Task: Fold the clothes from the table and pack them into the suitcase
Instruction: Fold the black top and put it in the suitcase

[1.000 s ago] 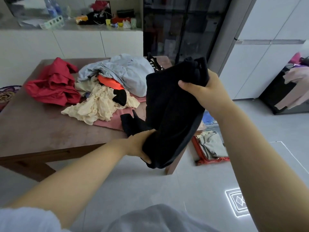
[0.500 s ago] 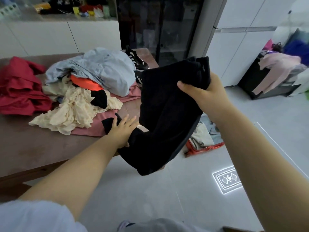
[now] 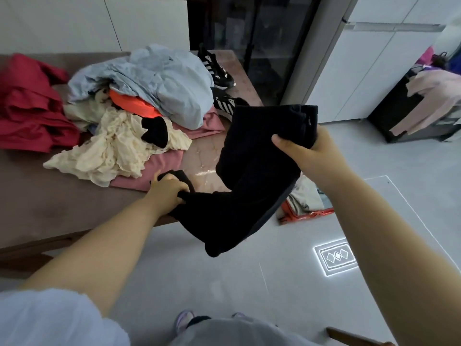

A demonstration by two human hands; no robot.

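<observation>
A black garment hangs over the brown table's near right corner. My right hand grips its bunched upper end in the air. My left hand is closed on its lower part at the table edge. On the table lies a pile of clothes: a red garment, a light blue one, an orange one, a cream lacy one and a pink one. An open suitcase with an orange rim lies on the floor behind the black garment, with folded clothes inside.
Black striped sneakers sit at the table's far right. A dark bin draped with pink clothes stands at right by white cabinets. A glowing floor marker is on the grey tiles. My feet show at the bottom.
My left hand went from open beside the black garment to closed on its lower part at the table edge. The view shifted down and right. My right hand kept its hold.
</observation>
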